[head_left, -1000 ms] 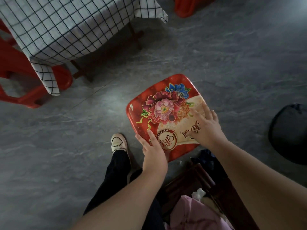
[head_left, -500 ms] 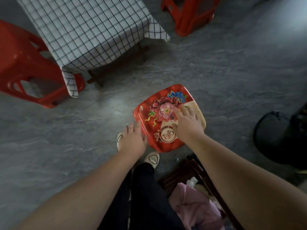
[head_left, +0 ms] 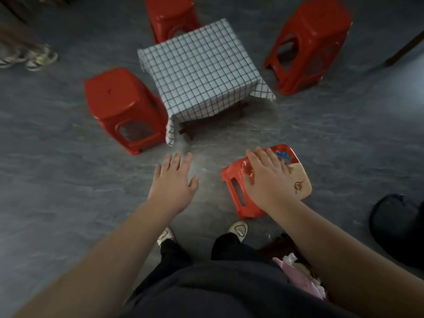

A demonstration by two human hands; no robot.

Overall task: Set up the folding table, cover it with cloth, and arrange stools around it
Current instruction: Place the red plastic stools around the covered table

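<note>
A small table under a white checked cloth [head_left: 202, 70] stands on the grey floor. Plain red stools stand at its left [head_left: 121, 106], far side [head_left: 172, 14] and right [head_left: 309, 42]. A low red stool with a flowered top [head_left: 296, 177] stands on the floor in front of the table, to the right. My right hand [head_left: 268, 180] lies flat on its seat, fingers spread. My left hand [head_left: 174, 180] hovers over the bare floor to the stool's left, fingers apart and holding nothing.
Another person's feet in pale shoes [head_left: 34, 58] are at the far left. A black bag [head_left: 399, 226] lies at the right edge. A dark wooden piece with pink cloth [head_left: 298, 269] sits by my right leg. My own shoes [head_left: 238, 229] stand behind the flowered stool.
My left hand has let go of the flowered stool and moved left. The stool now stands on the floor under my right hand. My view has risen, showing the whole table and three stools.
</note>
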